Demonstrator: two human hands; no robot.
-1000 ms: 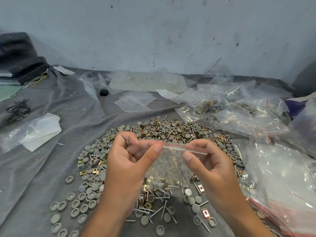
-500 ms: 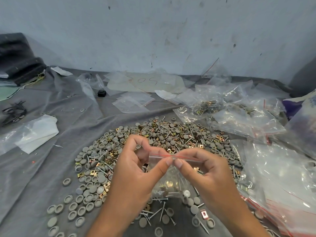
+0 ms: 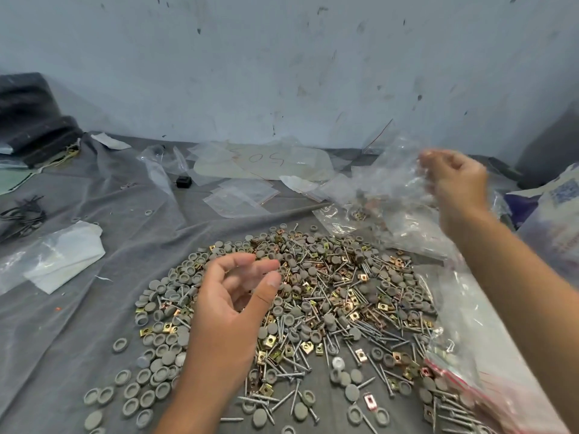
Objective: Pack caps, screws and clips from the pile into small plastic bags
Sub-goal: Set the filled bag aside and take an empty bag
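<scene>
left hand (image 3: 232, 296) loosely curled, empty, over pile (image 3: 313, 296) of round grey caps, steel screws, brass clips | right hand (image 3: 454, 180) blurred, grip unclear | clear sheet (image 3: 266, 161) reads "50"

The left hand (image 3: 232, 296) hovers low in front of the person, palm turned inward, its fingers loosely curled and its thumb raised toward them, with nothing between them. The right arm reaches up and away to the far right, forearm bare, and the right hand (image 3: 454, 180) at its end is blurred, fingers bent downward; whether they grip anything cannot be told.
</scene>
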